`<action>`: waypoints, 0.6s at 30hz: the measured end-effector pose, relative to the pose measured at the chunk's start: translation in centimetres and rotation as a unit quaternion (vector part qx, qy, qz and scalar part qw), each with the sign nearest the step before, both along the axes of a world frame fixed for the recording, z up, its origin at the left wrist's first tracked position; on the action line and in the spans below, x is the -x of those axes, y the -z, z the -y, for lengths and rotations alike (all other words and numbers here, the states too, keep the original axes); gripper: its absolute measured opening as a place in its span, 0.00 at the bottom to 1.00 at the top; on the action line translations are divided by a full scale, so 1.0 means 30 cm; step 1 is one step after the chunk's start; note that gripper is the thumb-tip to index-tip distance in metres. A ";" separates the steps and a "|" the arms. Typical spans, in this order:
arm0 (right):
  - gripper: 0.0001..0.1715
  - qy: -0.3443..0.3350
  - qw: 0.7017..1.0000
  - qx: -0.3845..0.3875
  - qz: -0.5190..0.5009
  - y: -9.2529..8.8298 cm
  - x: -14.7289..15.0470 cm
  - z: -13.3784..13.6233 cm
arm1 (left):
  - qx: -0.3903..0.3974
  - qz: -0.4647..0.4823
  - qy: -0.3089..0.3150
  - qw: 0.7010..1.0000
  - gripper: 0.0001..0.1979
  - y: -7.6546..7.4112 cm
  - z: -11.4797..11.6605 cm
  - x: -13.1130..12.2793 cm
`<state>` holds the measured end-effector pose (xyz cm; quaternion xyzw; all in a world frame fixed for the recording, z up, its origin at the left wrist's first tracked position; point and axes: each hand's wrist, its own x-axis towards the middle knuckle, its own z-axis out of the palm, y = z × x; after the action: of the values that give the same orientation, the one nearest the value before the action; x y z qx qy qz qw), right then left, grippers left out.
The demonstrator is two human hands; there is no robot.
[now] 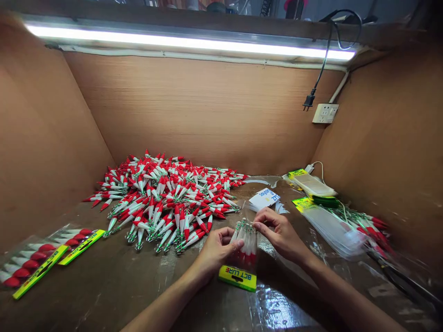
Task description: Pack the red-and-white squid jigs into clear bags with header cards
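A clear plastic packet of red-and-white fishing lures (248, 244) is held over the table, its yellow "BCT LURE" header (237, 278) toward me. The lures stand side by side inside, red ends near the header and hooked ends away from me. My left hand (218, 249) grips the packet's left side, thumb on the front. At the far right corner, my right hand (279, 231) is closed in a pinch on the plastic by the hooks. Beyond my left hand spreads a large heap of loose red-and-white lures (166, 193).
Filled lure packets (34, 263) lie at the left. To the right are empty packets (334, 226), another packet stack (311, 182), more lures (372, 226) and dark-handled scissors (398, 276). A white card (265, 198) lies ahead. A plug (309, 100) hangs near a socket (325, 113).
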<state>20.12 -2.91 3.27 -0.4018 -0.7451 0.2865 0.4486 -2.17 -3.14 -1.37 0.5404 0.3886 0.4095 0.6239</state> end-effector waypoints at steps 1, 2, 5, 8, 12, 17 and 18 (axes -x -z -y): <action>0.12 0.006 1.000 0.003 -0.003 0.001 0.000 0.001 | 0.003 0.003 -0.004 1.000 0.23 0.000 0.000 0.001; 0.11 0.007 1.000 0.007 -0.005 0.001 0.001 0.001 | 0.001 0.003 -0.010 1.000 0.23 0.000 0.001 0.001; 0.13 -0.010 1.000 0.010 0.002 0.005 0.001 0.002 | -0.014 -0.008 -0.026 1.000 0.22 -0.002 0.007 0.002; 0.12 -0.013 1.000 -0.001 0.006 0.014 0.001 -0.001 | -0.011 0.004 -0.034 0.999 0.21 -0.003 0.017 -0.002; 0.13 -0.007 1.000 -0.002 0.004 0.025 0.001 -0.003 | 0.015 0.025 -0.033 0.999 0.21 0.009 0.025 -0.008; 0.14 -0.015 1.000 -0.007 0.010 0.030 0.006 0.005 | 0.035 0.030 -0.034 0.998 0.22 0.007 0.026 -0.005; 0.15 -0.011 1.000 -0.008 0.012 0.030 0.007 0.006 | 0.030 0.030 -0.033 0.999 0.22 0.001 0.025 -0.002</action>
<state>19.92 -3.10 2.38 -0.3933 -0.7574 0.2802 0.4396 -2.10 -3.91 -1.41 0.4962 0.3994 0.4341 0.6371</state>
